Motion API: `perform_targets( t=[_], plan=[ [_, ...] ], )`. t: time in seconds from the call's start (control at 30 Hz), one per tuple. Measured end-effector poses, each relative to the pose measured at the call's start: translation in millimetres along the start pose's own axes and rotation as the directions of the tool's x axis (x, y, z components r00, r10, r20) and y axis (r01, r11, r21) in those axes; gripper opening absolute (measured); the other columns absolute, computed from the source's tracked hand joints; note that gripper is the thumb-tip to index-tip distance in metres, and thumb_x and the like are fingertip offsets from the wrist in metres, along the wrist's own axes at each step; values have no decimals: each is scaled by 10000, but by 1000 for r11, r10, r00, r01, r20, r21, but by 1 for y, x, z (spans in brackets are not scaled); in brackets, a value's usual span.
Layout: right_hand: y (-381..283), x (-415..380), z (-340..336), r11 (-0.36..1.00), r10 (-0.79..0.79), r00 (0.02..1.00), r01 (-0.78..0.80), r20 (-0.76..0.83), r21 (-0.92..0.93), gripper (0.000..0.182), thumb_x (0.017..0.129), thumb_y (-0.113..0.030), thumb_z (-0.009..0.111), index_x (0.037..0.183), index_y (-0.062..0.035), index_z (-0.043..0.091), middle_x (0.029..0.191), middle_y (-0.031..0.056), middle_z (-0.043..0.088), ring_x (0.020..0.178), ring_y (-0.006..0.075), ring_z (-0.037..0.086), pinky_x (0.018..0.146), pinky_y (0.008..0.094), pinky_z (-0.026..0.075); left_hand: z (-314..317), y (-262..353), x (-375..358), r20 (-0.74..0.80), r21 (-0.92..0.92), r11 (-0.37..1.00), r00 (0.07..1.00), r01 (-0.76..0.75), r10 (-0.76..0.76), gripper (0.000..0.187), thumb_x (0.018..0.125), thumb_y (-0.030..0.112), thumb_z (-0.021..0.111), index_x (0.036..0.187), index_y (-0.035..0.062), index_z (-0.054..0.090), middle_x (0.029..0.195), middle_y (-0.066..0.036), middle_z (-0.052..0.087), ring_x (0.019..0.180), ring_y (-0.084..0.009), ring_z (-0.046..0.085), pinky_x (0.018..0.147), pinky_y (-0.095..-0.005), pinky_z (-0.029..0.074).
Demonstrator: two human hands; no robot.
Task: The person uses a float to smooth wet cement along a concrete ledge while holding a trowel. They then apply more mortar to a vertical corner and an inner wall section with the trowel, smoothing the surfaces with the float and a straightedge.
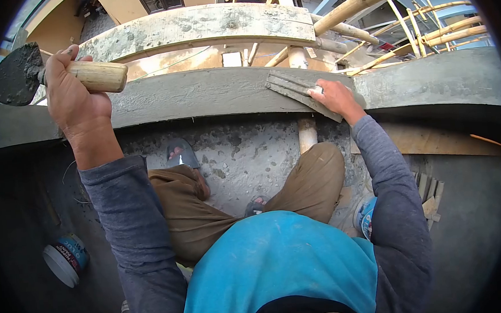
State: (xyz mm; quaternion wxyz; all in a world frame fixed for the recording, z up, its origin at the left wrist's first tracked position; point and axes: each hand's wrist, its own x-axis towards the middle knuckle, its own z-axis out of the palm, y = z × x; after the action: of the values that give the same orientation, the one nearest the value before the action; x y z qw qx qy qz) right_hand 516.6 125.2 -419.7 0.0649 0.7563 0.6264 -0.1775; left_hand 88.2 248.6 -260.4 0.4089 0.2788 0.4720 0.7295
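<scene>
The left hand [74,90] grips a trowel [19,76]; the right hand [334,98] holds a float [290,91] against the ledge [201,93]. Beyond them runs a plank [197,28]; below the left hand is a bucket [66,260].

Beyond the grey floor [236,160] stand bamboo poles [376,2] and tan walls [120,6].

On my feed, the grey ledge [189,97] carries the float [290,90]; the floor [233,152] supports a labelled paint bucket [70,252].
</scene>
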Motion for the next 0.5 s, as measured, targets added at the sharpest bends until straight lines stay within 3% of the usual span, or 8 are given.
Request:
perform_targets(
  t=[0.5],
  plan=[
    [45, -21, 2, 995, 98, 993, -99, -64, -14, 481, 830, -500, 565, 1047, -75, 622, 927, 203, 654, 918, 383, 609, 785, 475, 469, -2, -5, 5, 10, -15, 1000, 1000, 1, -1, 221, 842, 150, 554, 1017, 18, 528, 985, -101, 589, 833, -211, 549, 783, -355, 465]
  ],
)
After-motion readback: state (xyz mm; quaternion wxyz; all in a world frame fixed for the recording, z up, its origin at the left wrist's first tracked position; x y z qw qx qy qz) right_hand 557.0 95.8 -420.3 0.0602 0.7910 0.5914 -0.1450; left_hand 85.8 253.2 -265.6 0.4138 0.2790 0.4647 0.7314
